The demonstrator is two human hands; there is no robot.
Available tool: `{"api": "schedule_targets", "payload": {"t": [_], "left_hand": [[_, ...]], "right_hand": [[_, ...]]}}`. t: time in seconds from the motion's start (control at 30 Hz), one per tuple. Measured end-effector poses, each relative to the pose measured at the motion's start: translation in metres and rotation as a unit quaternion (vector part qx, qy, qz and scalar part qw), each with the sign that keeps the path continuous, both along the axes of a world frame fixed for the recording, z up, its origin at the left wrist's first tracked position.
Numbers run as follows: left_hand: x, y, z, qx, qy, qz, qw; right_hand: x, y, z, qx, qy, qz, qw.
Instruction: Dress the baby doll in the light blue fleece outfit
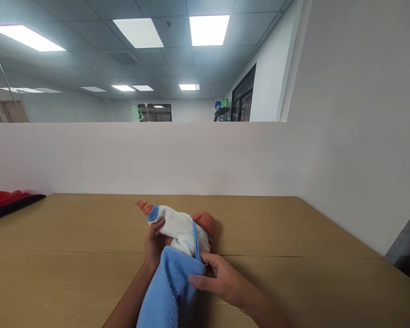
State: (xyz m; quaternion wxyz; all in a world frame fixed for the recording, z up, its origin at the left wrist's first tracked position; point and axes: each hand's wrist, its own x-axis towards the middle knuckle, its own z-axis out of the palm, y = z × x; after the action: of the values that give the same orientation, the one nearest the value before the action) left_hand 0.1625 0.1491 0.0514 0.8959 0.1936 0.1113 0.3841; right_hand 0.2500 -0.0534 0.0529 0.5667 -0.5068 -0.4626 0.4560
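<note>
A baby doll (pixel 180 228) in a fluffy white top with blue cuffs lies over the table, its bald head (pixel 205 223) pointing away to the right and one arm stretched to the left. Blue fleece overalls (pixel 172 282) cover its lower body, with a thin blue strap running up over its shoulder. My left hand (pixel 155 243) is wrapped round the doll's side below the outstretched arm, thumb on the white sleeve. The fingers of my right hand (pixel 215 275) pinch the upper edge of the blue overalls near the strap's lower end. The doll's face and other arm are hidden.
The brown table (pixel 276 237) has seams across its top. A red item with a black edge (pixel 13 205) lies at the far left. A low white wall (pixel 171 157) stands behind the table, with glass above it, and another wall rises at the right.
</note>
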Motion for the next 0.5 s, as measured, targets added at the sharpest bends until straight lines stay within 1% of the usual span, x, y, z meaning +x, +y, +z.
{"api": "schedule_targets", "payload": {"t": [0.07,0.2,0.3,0.4,0.5], "left_hand": [[-0.002,-0.002,0.002,0.006,-0.002,-0.009,1.0],[-0.005,-0.006,0.005,0.022,-0.007,-0.031,0.999],[-0.005,-0.011,0.004,0.03,-0.014,-0.057,0.998],[-0.005,-0.015,0.003,0.033,-0.021,-0.064,0.997],[-0.006,-0.016,0.002,0.028,-0.014,-0.071,0.997]], "right_hand": [[0.001,0.0,0.002,0.022,0.026,-0.004,0.999],[0.002,0.003,0.006,0.059,0.0,-0.067,0.996],[0.001,0.008,0.007,0.05,-0.032,-0.098,0.993],[-0.001,0.012,0.01,0.048,-0.085,-0.104,0.99],[0.001,0.005,0.013,0.037,-0.135,-0.12,0.983]]}}
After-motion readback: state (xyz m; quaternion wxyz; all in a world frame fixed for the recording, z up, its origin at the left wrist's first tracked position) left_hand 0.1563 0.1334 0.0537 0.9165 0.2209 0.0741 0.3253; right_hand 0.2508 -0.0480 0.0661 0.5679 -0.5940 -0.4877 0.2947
